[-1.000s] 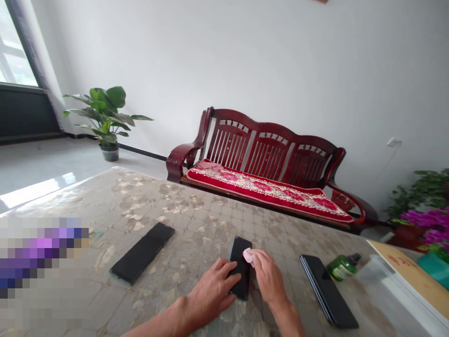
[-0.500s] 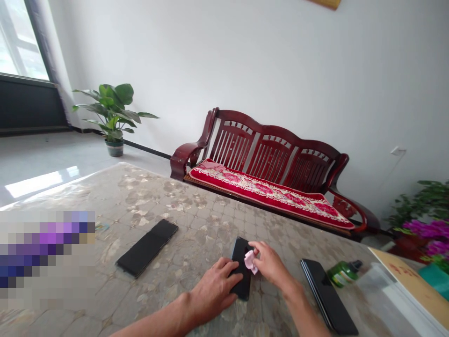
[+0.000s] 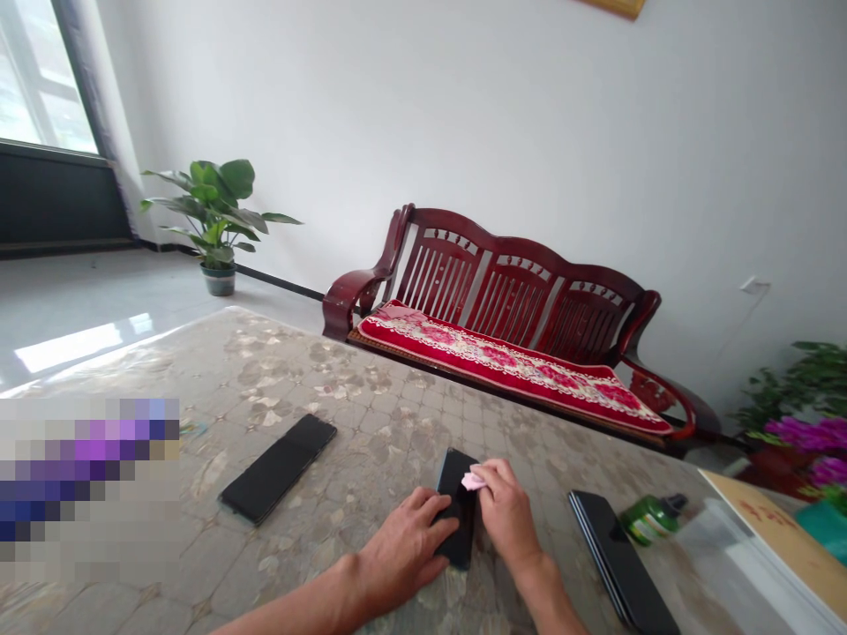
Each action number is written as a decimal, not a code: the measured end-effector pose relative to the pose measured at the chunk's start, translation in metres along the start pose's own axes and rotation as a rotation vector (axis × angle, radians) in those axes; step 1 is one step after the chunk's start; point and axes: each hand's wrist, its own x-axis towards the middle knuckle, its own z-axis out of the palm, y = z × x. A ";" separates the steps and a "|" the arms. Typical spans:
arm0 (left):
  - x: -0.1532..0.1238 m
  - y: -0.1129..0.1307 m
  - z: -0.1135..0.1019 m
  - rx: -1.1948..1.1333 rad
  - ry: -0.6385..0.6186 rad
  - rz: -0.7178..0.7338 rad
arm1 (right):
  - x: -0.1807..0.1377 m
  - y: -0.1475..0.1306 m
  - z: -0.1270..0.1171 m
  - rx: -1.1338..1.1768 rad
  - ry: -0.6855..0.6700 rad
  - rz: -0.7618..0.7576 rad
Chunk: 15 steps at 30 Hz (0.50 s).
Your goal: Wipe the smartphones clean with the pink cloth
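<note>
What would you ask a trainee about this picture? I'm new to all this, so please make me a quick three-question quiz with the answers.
1. Multiple choice: what does the right hand hold? A, a pen; B, a pink cloth; C, a pair of scissors.
2. True or false: fingers of the left hand rest on a black phone.
3. Fill in: beyond the table stands a wooden bench, and the patterned cover on its seat is mainly white and ____.

Key: 1, B. 2, true. 3, red.
</note>
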 end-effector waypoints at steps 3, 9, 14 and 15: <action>0.000 0.001 0.000 -0.001 -0.006 -0.004 | -0.018 -0.003 0.005 0.000 -0.040 -0.038; 0.000 0.003 -0.001 0.013 -0.005 -0.001 | -0.032 -0.009 0.001 -0.027 -0.085 -0.032; 0.002 0.001 0.001 0.054 -0.020 0.003 | -0.005 0.001 0.011 -0.116 -0.088 -0.005; 0.002 0.000 0.001 0.058 -0.022 0.003 | 0.000 0.003 0.012 -0.130 -0.092 -0.002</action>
